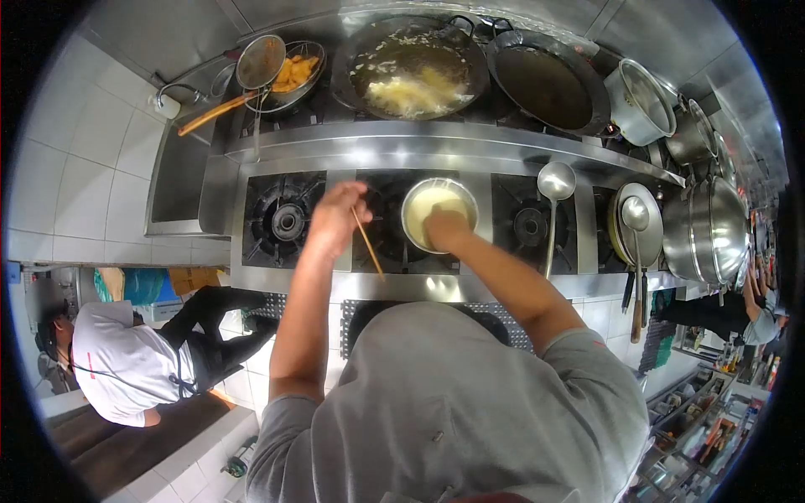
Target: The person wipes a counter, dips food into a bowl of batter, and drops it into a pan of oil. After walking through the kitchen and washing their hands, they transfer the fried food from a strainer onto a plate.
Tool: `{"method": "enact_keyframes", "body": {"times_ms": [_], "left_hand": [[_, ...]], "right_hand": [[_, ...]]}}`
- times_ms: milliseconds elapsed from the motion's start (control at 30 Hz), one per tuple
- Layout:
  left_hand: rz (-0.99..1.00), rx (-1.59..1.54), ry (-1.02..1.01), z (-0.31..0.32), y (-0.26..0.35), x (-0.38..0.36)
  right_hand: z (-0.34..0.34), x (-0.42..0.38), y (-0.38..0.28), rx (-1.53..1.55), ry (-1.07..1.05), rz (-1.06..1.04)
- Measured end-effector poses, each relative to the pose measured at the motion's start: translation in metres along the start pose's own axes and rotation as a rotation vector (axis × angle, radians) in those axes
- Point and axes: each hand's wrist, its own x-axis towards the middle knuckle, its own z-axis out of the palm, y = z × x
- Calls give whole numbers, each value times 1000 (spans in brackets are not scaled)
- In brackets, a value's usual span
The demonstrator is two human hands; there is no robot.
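Note:
My left hand is closed around long, thin wooden chopsticks, whose tips point down toward the stove's front edge. On the middle front burner stands a round metal pot of pale, creamy batter. Inside its rim, my right hand reaches down into the batter, and its fingers are hidden. Behind the pot, pale battered pieces bubble in the oil of a large wok.
A second dark wok of oil sits at back right. Fried pieces fill a strainer at back left. A ladle lies right of the pot, with stacked metal bowls farther right. A person in a white shirt is at left.

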Motion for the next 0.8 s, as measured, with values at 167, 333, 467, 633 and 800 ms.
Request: {"method": "enact_keyframes", "body": {"times_ms": [167, 333, 467, 633, 800], "left_hand": [[305, 12, -117, 51, 115, 6], [547, 351, -118, 82, 186, 73], [861, 792, -72, 102, 196, 149], [877, 1138, 16, 114, 156, 239], [848, 1256, 10, 118, 107, 282]], "right_hand": [[-20, -5, -4, -44, -150, 30], [-13, -7, -4, 7, -70, 63], [-19, -10, -10, 16, -94, 117], [-21, -8, -12, 45, -122, 153], [-33, -12, -12, 108, -133, 170]]}}
